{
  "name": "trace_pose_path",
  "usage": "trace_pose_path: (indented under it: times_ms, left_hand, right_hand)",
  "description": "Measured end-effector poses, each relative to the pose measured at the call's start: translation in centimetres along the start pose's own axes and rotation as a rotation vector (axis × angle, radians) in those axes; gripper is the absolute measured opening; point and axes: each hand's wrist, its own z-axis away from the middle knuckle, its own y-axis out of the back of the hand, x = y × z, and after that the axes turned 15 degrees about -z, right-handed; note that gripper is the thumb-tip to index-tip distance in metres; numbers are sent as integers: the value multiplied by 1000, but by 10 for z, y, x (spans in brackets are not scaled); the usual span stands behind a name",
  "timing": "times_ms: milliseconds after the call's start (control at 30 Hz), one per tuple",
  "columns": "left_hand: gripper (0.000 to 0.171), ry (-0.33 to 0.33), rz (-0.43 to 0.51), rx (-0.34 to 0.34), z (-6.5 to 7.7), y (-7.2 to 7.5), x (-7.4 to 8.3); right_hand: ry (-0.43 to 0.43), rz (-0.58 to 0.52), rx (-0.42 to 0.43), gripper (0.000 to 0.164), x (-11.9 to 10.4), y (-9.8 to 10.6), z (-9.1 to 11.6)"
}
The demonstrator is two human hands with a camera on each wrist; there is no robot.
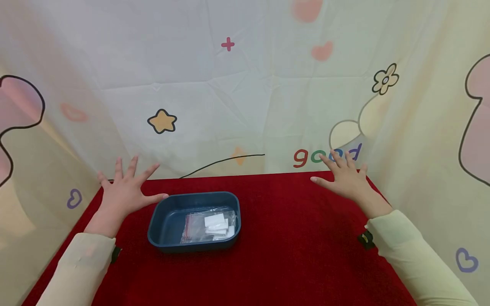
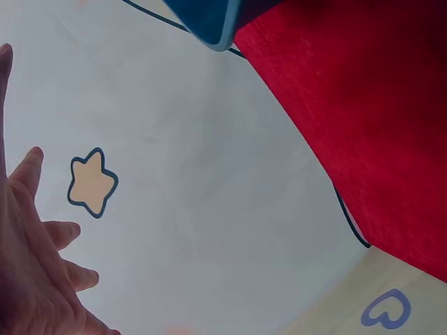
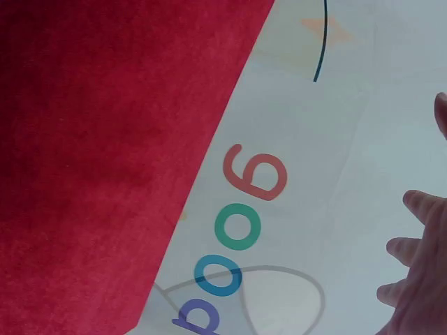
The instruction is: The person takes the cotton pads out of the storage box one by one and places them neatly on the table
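Observation:
A dark blue rectangular tub (image 1: 164, 245) sits left of centre on the red cloth. Inside it, toward its right side, lie clear plastic zip bags (image 1: 196, 225) with white pieces (image 1: 215, 221) in or on them; which, I cannot tell. My left hand (image 1: 123, 193) is spread wide just left of the tub, its thumb tip close to the tub's rim; whether they touch is unclear. My right hand (image 1: 346, 180) is spread over the far right part of the cloth, holding nothing. In each wrist view, spread fingers of the left hand (image 2: 35, 258) and right hand (image 3: 422, 269) show at the edge.
Red cloth (image 1: 291, 238) covers the table, stretching from the tub to the right. A pale printed curtain (image 1: 191, 51) hangs along the back and both sides, with a star, hearts and the word "good" on it. A dark band (image 1: 366, 240) shows at the right wrist.

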Motion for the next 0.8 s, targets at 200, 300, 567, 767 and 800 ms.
trace_pose_path:
  times_ms: [200,300,567,767,800]
  left_hand:
    - [98,10,15,3,5,-5,-4]
    - [99,14,12,7,8,-8,-5]
    - [98,26,11,25,14,-14,-7]
    - [94,34,1,33,19,-18,-6]
    - [94,36,0,36,20,-19,-6]
  right_hand:
    - [10,-22,23,88,1,-6,2]
    - [18,-34,39,87,3,-10,2]
    - [36,-50,77,80,4,-21,5]
    - [60,-63,107,76,2,-29,9]
    - [66,-68,113,75,2,-30,10]
